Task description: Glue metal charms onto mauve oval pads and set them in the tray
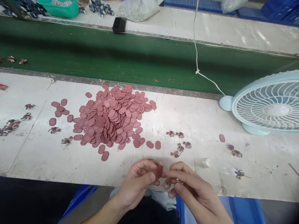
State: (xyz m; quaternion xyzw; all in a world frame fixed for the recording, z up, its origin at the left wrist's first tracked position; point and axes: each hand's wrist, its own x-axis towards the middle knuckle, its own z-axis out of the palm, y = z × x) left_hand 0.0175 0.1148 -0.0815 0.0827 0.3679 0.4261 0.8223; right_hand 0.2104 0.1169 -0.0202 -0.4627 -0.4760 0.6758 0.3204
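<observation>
My left hand point(142, 180) pinches a dark red oval disc point(159, 172) between thumb and fingers, above the table's front edge. Close beside it on the right, my right hand point(191, 186) grips a small brown figure piece point(174, 180) with pale bits, mostly covered by the fingertips. The two hands nearly touch. Beyond them lies a big heap of the same red oval discs point(109, 118), some with small holes. Right of the heap several small brown figure pieces point(180, 147) are scattered, with more of them point(66, 140) to its left.
A light blue fan point(273, 105) stands at the right, its white cord point(196, 49) running upward. Behind the white table point(163, 118) stretches a green conveyor belt point(140, 65). On the far ledge are a green basket point(63, 9), a plastic bag point(137, 11) and a black box point(119, 25).
</observation>
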